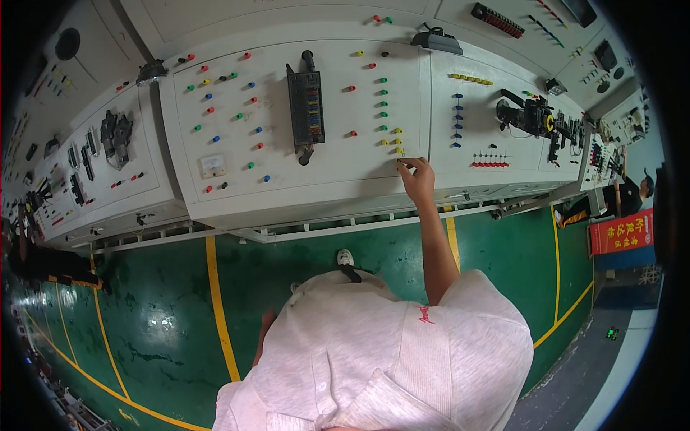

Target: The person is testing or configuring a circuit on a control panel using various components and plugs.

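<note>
My right hand reaches up to the lower right part of a white upright panel. Its thumb and fingertips are pinched together at the panel face around something small and dark that I cannot make out. Just above the fingertips are yellow sockets, with a column of green sockets higher up. A black fuse box with a row of coloured fuses is mounted left of them. At my left side hangs my left arm, with only a dark sliver showing beside the shirt; its fingers cannot be made out.
On the neighbouring right panel sit a black switch assembly and blue sockets. Another panel stands left. A metal rail runs below, above a green floor with yellow lines. Other people are at both far sides.
</note>
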`<action>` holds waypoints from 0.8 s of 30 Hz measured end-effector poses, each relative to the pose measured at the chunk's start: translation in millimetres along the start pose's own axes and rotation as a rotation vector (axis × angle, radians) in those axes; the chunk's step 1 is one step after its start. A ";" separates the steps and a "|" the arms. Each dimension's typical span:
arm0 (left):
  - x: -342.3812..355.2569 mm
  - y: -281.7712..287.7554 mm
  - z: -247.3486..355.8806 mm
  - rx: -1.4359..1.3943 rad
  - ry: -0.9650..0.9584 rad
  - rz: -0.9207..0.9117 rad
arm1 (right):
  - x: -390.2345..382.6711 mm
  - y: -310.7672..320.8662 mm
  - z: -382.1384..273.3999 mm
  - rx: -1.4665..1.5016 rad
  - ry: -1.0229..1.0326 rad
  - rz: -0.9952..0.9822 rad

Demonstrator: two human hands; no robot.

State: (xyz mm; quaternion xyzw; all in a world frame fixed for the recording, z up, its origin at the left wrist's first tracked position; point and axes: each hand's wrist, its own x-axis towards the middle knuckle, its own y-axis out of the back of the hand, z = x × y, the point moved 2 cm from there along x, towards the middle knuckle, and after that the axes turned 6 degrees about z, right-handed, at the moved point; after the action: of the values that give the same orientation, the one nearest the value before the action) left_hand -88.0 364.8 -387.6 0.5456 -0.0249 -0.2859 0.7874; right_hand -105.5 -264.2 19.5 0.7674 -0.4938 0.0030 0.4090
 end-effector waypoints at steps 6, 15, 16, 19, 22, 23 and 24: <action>-8.4 5.7 -4.1 0.009 -0.002 0.034 | 3.9 0.1 -29.6 0.096 -0.055 -0.036; -8.1 11.4 -4.7 0.008 -0.026 0.075 | 8.7 4.4 -33.8 0.166 -0.161 -0.057; -4.2 13.2 -3.0 0.003 -0.035 0.079 | 9.0 3.8 -29.2 0.166 -0.162 -0.050; -3.9 17.4 1.3 0.007 -0.053 0.091 | 7.1 -3.2 -8.2 0.049 -0.121 -0.079; -2.9 21.1 5.7 0.011 -0.065 0.105 | 6.1 -4.5 0.1 0.084 -0.203 -0.076; -6.2 23.0 4.4 0.011 -0.067 0.111 | 6.6 -1.3 -14.3 0.136 -0.176 -0.049; -7.0 23.8 4.2 0.013 -0.070 0.122 | 5.8 0.4 -24.0 0.187 -0.150 -0.022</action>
State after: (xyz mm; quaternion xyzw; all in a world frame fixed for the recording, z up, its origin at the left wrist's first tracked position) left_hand -85.2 370.3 -363.2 0.5380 -0.0873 -0.2561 0.7983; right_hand -93.2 -253.5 38.1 0.8058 -0.5119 -0.0127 0.2975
